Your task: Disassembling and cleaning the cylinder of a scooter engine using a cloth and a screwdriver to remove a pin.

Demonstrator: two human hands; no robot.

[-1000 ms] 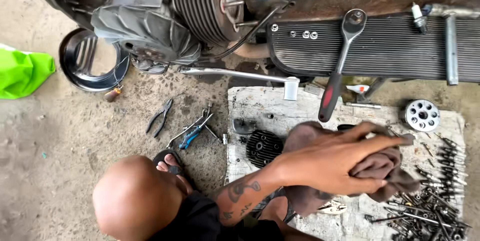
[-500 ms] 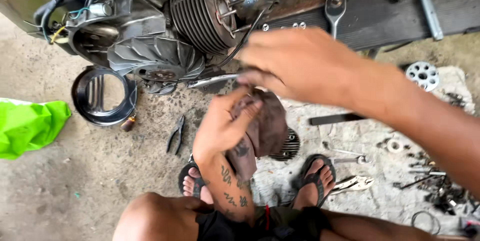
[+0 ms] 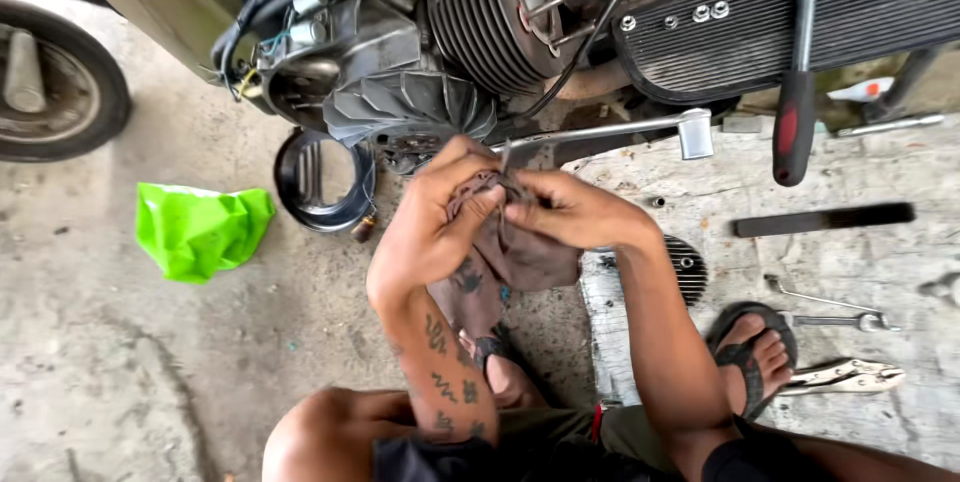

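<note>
Both hands meet in front of a scooter engine (image 3: 480, 32). My left hand (image 3: 435, 217) grips a dirty brown rag (image 3: 520, 252) that hangs between the hands. My right hand (image 3: 570, 207) pinches the same rag from the right, with a small metal part (image 3: 507, 157) poking up at its fingertips. The rag hides most of that part. Just behind the hands sits the grey finned fan (image 3: 410, 107) of the engine. My sandalled feet (image 3: 750, 352) rest on the ground below.
A ratchet wrench (image 3: 800, 72) with a red-black handle leans on the ribbed footboard (image 3: 800, 22). A green plastic bag (image 3: 200, 227) and a black ring cover (image 3: 325, 182) lie left. Small wrenches (image 3: 830, 307) and a black bar (image 3: 825, 219) lie on the stained board at right. A tyre (image 3: 60, 82) stands far left.
My right hand has come down from reaching toward the engine and now meets the left on the rag. The view has shifted, showing the tyre at the left.
</note>
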